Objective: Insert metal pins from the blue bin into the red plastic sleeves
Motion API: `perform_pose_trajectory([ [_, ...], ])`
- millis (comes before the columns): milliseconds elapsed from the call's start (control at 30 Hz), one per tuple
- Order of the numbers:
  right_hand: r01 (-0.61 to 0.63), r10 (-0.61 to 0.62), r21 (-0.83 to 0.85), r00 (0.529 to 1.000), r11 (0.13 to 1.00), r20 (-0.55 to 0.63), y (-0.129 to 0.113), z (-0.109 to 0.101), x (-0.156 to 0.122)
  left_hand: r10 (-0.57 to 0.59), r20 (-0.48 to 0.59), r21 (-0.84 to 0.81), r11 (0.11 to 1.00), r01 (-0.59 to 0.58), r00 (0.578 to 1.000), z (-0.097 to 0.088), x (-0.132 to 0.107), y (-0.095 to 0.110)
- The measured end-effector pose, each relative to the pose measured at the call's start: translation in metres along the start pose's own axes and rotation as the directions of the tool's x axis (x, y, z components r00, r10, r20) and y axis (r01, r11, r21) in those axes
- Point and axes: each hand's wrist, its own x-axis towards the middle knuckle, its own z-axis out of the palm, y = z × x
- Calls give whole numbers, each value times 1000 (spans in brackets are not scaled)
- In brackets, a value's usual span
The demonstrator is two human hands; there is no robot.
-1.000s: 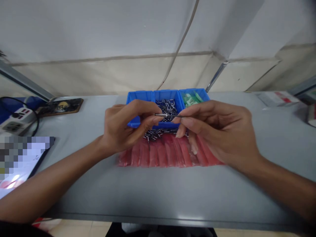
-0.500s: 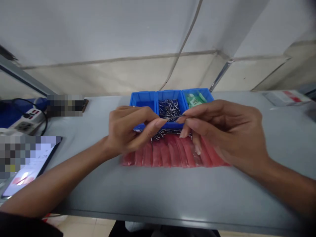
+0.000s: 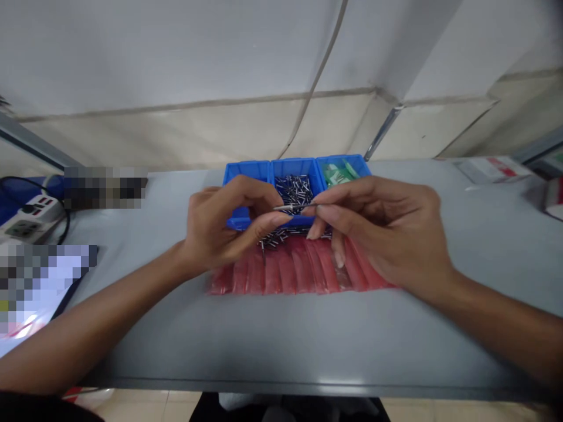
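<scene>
At far left, a power strip (image 3: 30, 228) sits on the bench (image 3: 308, 340), with a pixelated screen (image 3: 39, 287) nearer the edge. The left hand (image 3: 220, 220) pinches a thin metal pin (image 3: 290, 207) between thumb and forefinger, above a three-part blue tray (image 3: 246, 171). The right hand (image 3: 378, 228) pinches the pin's other end. More pins (image 3: 294, 193) fill the tray's middle compartment, and green packets (image 3: 338, 173) lie in its right one. Red bags (image 3: 281, 272) lie in a row just below the tray.
</scene>
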Motion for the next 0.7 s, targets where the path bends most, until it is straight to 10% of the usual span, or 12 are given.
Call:
perform_pose_trajectory([
  [700, -44, 44, 7, 999, 999, 31, 13, -2, 3, 111, 89, 90, 989, -119, 990, -1, 1, -6],
])
